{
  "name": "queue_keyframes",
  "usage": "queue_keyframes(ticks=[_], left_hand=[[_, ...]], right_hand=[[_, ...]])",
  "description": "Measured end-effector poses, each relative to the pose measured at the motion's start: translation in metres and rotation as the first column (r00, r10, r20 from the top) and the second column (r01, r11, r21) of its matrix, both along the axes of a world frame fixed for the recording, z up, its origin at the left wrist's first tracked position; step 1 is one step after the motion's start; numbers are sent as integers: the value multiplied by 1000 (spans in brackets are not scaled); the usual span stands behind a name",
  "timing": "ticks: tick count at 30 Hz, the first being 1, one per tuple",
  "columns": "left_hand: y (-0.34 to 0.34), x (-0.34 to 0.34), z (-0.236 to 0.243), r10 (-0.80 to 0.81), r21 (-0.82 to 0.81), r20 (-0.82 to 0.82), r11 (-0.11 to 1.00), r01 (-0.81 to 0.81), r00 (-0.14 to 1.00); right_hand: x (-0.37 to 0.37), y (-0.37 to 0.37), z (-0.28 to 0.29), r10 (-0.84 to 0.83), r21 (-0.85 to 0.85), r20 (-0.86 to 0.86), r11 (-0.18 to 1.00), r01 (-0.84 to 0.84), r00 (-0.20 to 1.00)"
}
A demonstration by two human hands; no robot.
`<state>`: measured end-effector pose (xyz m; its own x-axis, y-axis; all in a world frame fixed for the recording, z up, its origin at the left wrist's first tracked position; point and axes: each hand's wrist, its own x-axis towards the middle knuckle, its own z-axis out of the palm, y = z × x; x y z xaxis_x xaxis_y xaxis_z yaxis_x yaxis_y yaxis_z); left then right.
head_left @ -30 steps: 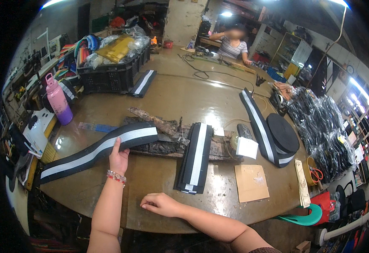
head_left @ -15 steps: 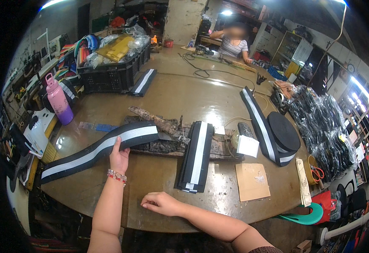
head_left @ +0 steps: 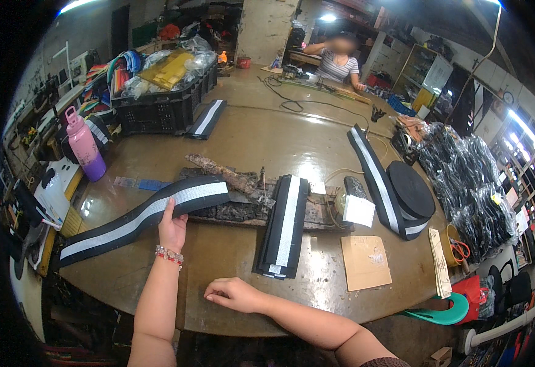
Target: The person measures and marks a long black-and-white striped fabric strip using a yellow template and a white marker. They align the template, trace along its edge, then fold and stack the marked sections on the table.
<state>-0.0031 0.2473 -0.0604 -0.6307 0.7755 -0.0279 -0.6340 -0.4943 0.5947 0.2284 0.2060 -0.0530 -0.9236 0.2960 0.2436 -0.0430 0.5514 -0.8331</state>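
Observation:
My left hand [head_left: 172, 227] grips a black webbing strap with a white stripe [head_left: 139, 211], its thumb on top and the other fingers hidden beneath. The strap's left end droops to the table, and its right end lies against a charred-looking wooden block [head_left: 231, 208]. Over that block rests a stack of similar striped straps [head_left: 287, 226], right of the held one. My right hand [head_left: 237, 295] rests near the table's front edge, fingers loosely curled, with nothing visible in them. Farther right, a striped strap [head_left: 374, 177] runs into a black webbing roll [head_left: 411, 191].
A cardboard piece [head_left: 365, 264] lies right of the stack. A pink-purple bottle [head_left: 85, 147] and a black crate [head_left: 157, 113] stand at left. Plastic-wrapped black goods [head_left: 469, 183] pile up at right. A co-worker [head_left: 339, 64] sits across the table [head_left: 249, 131].

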Motion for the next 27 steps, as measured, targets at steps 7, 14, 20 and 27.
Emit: queue_keyframes(ticks=[7, 14, 20, 27], left_hand=[[0, -2, -1, -11, -29, 31, 1000, 12, 999], [1, -1, 0, -13, -9, 23, 1000, 13, 1000], [0, -6, -5, -48, 19, 11, 999, 47, 999], [1, -8, -10, -39, 20, -3, 999, 39, 999]], right_hand=[[0, 0, -1, 2, -7, -3, 1000, -2, 1000], [0, 0, 0, 1, 12, 0, 1000, -1, 1000], [-1, 0, -2, -8, 5, 19, 1000, 8, 1000], [-1, 0, -1, -12, 11, 31, 1000, 12, 999]])
